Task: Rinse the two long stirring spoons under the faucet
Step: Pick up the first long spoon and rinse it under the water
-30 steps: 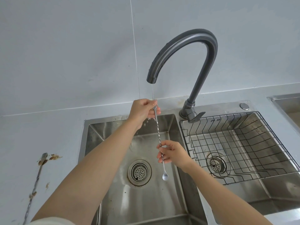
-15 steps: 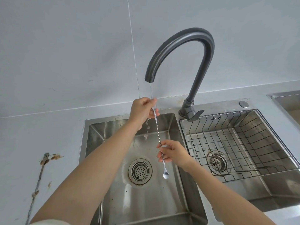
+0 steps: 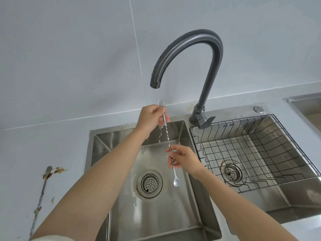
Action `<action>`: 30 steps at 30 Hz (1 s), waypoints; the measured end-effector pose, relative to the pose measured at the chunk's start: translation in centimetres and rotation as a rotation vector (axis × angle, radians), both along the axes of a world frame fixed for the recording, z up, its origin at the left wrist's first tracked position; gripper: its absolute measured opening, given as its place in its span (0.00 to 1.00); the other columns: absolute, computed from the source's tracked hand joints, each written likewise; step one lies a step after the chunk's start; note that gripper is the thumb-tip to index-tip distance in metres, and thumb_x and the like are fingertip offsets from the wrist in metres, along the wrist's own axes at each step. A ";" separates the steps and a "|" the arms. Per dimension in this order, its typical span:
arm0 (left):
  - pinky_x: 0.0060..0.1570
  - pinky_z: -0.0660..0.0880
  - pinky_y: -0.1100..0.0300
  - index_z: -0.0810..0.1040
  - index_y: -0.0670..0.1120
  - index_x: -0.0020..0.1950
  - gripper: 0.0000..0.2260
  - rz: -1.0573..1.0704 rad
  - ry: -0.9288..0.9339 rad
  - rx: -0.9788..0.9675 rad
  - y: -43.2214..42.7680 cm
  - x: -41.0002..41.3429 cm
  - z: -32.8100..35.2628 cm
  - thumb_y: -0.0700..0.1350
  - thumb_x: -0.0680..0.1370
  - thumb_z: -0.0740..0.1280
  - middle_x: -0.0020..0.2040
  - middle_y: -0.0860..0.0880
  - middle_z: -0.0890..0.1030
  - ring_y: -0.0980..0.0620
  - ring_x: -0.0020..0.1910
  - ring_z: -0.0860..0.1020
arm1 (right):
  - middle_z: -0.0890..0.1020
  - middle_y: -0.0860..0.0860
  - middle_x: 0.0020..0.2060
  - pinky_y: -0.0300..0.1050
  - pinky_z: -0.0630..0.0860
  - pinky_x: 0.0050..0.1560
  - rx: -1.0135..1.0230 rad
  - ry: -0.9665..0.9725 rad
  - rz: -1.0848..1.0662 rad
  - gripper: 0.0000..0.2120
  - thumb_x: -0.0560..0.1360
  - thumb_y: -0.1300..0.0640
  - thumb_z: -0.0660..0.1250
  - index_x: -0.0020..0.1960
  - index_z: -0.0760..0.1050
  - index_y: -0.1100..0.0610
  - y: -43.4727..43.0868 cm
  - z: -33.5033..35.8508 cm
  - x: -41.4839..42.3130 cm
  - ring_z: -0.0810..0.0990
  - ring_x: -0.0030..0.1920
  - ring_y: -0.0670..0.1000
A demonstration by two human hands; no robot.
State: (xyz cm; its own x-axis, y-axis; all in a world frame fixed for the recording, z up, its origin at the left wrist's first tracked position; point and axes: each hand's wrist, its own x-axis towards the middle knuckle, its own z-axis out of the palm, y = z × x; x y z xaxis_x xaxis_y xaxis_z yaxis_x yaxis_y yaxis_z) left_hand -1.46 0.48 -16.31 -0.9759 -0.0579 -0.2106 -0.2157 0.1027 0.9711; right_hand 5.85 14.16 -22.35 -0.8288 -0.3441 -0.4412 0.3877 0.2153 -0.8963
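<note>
Diagonally: spoon (image 3: 167, 136), left hand (image 3: 151, 117) gripping top (right hand (image 3: 184, 160) lower).

head view | looks forward-down from above | near the sink (image 3: 97, 145) | single view

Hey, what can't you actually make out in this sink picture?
- Held spoon: head view, shaft inside the left hand and right hand hidden by fingers.
- Second spoon on the counter: head view, near end hidden by the left forearm.
- Far-right basin: head view, cut off by the frame edge.
</note>
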 end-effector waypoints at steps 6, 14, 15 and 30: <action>0.31 0.78 0.70 0.75 0.40 0.42 0.08 0.057 0.014 0.068 -0.2 -0.4 -0.1 0.38 0.79 0.60 0.37 0.46 0.79 0.61 0.26 0.80 | 0.74 0.52 0.28 0.34 0.74 0.30 -0.024 0.051 0.019 0.14 0.79 0.67 0.54 0.42 0.73 0.54 -0.2 0.7 -0.7 0.75 0.22 0.42; 0.28 0.78 0.67 0.75 0.44 0.39 0.10 0.114 -0.018 0.154 -0.4 -0.4 0.1 0.39 0.79 0.60 0.35 0.46 0.79 0.59 0.26 0.80 | 0.76 0.51 0.28 0.34 0.72 0.29 -0.007 0.060 0.050 0.14 0.79 0.67 0.54 0.42 0.73 0.54 -0.1 0.8 -1.0 0.76 0.22 0.42; 0.27 0.78 0.66 0.75 0.44 0.38 0.12 0.111 -0.033 0.133 -0.3 -0.3 0.2 0.42 0.80 0.58 0.33 0.46 0.79 0.58 0.24 0.80 | 0.76 0.50 0.28 0.35 0.72 0.30 0.001 0.069 0.051 0.14 0.79 0.67 0.54 0.42 0.73 0.54 -0.1 0.9 -1.1 0.76 0.23 0.42; 0.29 0.78 0.65 0.73 0.43 0.36 0.16 0.055 -0.040 0.039 -0.8 -1.2 1.6 0.46 0.81 0.55 0.31 0.46 0.80 0.56 0.24 0.81 | 0.75 0.54 0.29 0.36 0.75 0.31 0.040 0.148 -0.045 0.15 0.78 0.68 0.57 0.38 0.73 0.54 -0.8 1.6 -2.6 0.75 0.26 0.50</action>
